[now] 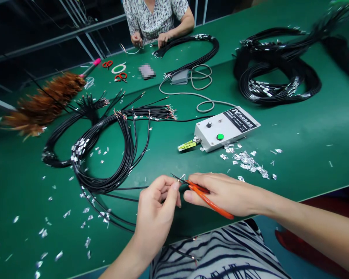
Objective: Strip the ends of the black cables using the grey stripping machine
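Between the thumb and fingers of my left hand (157,207) is the end of a thin black cable (130,188), its pale tip poking up past the fingertips. My right hand (223,192) is closed around orange-handled scissors (213,204), whose dark blades lie at the cable tip; contact there is too small to make out. Left of my hands lies a coiled bundle of black cables (130,143) with bare coppery ends and silvery wraps. Beyond my right hand sits a white box (228,128) with a green button, a knob and a yellow-green tip.
Foil scraps (247,161) litter the green table (308,143). More black cable coils (279,83) lie at right. A brown feather duster (50,95), red-handled scissors (121,77) and a tape roll (118,68) are at far left. Opposite, a person (158,19) handles cables.
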`<state>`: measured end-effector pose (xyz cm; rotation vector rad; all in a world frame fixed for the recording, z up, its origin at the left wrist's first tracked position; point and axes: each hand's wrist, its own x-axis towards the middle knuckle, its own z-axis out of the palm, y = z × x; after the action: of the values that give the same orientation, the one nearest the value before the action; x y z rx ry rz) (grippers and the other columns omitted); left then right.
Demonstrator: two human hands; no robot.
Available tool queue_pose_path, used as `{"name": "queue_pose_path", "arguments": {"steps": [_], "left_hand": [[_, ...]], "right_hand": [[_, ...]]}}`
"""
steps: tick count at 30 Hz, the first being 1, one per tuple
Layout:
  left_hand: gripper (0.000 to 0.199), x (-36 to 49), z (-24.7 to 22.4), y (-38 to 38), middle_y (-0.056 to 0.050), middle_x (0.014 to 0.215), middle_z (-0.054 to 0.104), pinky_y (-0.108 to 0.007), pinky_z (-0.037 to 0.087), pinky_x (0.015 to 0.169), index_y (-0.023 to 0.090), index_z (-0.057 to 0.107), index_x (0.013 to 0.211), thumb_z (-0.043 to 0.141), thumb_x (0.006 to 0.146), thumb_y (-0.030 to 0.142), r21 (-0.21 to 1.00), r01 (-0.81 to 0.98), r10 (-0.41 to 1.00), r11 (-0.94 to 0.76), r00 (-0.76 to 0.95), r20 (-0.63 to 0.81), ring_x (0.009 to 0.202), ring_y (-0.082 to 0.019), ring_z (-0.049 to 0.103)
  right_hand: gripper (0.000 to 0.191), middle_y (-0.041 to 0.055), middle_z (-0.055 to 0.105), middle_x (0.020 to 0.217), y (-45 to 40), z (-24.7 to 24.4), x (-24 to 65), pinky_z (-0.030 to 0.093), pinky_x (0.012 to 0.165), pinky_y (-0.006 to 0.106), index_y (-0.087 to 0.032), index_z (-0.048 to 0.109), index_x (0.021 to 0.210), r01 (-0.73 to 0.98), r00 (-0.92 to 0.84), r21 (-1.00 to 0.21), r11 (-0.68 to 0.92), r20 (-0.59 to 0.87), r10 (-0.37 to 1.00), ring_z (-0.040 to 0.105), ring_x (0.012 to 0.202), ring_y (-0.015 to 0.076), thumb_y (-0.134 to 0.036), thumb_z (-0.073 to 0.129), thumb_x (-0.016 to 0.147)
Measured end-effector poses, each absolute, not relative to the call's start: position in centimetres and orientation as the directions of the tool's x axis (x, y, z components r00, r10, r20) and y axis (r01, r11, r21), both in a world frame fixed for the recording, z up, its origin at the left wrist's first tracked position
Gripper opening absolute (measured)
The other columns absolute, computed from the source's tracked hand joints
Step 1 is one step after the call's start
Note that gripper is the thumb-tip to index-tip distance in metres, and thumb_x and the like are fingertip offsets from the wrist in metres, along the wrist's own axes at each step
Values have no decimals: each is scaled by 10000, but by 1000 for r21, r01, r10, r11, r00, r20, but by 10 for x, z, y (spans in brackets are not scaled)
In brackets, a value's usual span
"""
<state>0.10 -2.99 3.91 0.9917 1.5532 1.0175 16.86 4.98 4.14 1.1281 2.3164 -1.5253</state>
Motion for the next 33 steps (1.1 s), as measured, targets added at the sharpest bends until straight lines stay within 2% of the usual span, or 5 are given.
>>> {"name": "queue_pose_path", "arguments": {"steps": [6, 13, 19, 27, 33], "left_hand": [[232, -5, 48, -30, 30, 547, 518, -185, 318, 465, 159, 617, 794, 573, 902, 360, 947, 109, 940, 301, -201, -276, 499, -83, 423], [286, -4, 47, -32, 17, 681, 517, -231, 313, 540, 190, 583, 790, 454, 967, 372, 875, 428, 964, 224, 35, -264, 606, -112, 419], [322, -7, 46, -31, 11, 686, 533, -245, 319, 575, 196, 558, 758, 405, 979, 374, 832, 517, 940, 203, 136, -314, 623, -130, 437], [229, -8, 42, -27, -12, 718, 593, -233, 372, 625, 177, 605, 720, 499, 877, 306, 900, 331, 906, 283, 217, -364, 678, -158, 472], [223, -11, 39, -25, 31, 642, 432, -215, 285, 524, 173, 548, 724, 505, 878, 328, 868, 277, 834, 411, 271, -481, 588, -116, 340]], "right_hand": [[489, -12, 480, 683, 51, 31, 184, 316, 550, 253, -202, 438, 721, 644, -678, -764, 47, -540, 499, 438, 622, 149, -653, 469, 906], [269, 16, 630, 872, 65, 41, 179, 420, 626, 237, -197, 435, 761, 196, -725, -973, -123, -228, 650, 537, 708, 129, -336, 661, 802], [151, -20, 610, 709, 74, 62, 172, 383, 585, 219, -194, 466, 709, 313, -826, -938, 146, -194, 529, 558, 650, 125, -147, 595, 773], [181, -26, 553, 641, 68, 66, 165, 253, 571, 274, -203, 533, 800, 251, -956, -607, 754, -31, 293, 425, 573, 139, -37, 561, 735], [193, -22, 560, 679, 65, 56, 165, 280, 575, 252, -209, 432, 755, 288, -924, -815, 502, -99, 369, 451, 602, 130, -46, 533, 729]]}}
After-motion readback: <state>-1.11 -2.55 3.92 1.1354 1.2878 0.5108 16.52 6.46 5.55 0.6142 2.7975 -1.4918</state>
